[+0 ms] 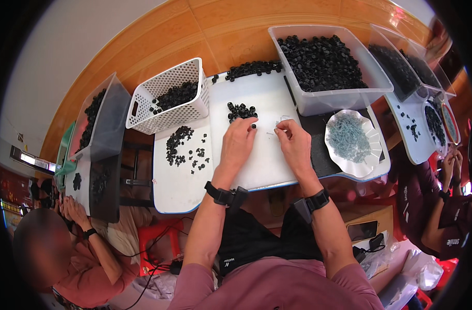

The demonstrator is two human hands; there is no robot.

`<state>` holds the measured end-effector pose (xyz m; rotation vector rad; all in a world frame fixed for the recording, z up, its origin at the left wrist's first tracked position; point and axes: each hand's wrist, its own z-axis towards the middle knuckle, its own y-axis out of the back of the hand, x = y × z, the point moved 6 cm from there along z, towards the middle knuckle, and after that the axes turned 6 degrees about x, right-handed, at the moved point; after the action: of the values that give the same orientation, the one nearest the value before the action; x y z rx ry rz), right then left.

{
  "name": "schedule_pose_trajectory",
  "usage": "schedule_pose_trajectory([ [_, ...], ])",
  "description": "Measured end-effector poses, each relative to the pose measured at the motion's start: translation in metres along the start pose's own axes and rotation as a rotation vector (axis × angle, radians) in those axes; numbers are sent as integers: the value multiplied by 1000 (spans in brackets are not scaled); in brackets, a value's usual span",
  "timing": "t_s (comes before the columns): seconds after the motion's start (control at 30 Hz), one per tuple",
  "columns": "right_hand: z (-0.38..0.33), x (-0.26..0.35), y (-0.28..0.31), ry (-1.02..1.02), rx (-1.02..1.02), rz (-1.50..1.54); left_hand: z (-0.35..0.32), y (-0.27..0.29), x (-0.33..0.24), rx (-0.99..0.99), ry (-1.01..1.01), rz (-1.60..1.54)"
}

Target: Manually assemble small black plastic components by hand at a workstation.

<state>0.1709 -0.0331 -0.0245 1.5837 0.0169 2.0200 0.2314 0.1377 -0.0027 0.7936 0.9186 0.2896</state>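
My left hand (239,145) is over the white tabletop, its thumb and fingers closed at the tips on a small round black plastic part (254,126). Just beyond its fingertips is a small pile of similar black parts (241,111). My right hand (296,146) faces it a short way off, thumb and forefinger pinched together. A few tiny pale slivers (277,124) show by those fingertips; whether one is between them is too small to tell. To the left lies a scatter of smaller black pieces (178,144) on the white table (181,194).
A white perforated basket (194,111) and a large clear bin (344,95), both with black parts, stand at the back. At right a white scalloped plate (367,168) bears thin blue-grey pieces. People sit at tables on both sides; a clear bin (109,129) stands at far left.
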Motion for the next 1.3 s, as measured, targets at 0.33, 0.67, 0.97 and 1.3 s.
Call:
schedule_pose_trajectory([
  [0.33,-2,1,2,11,-11,5,11,5,5,137,0,157],
  [0.67,-6,7,1,62,52,173,-22,-22,-7,-56,231,-359],
  [0.97,-6,8,0,78,85,103,-27,-26,-4,-63,253,-442],
  [1.3,-8,12,-3,155,90,18,-28,-25,-4,-28,270,-426],
])
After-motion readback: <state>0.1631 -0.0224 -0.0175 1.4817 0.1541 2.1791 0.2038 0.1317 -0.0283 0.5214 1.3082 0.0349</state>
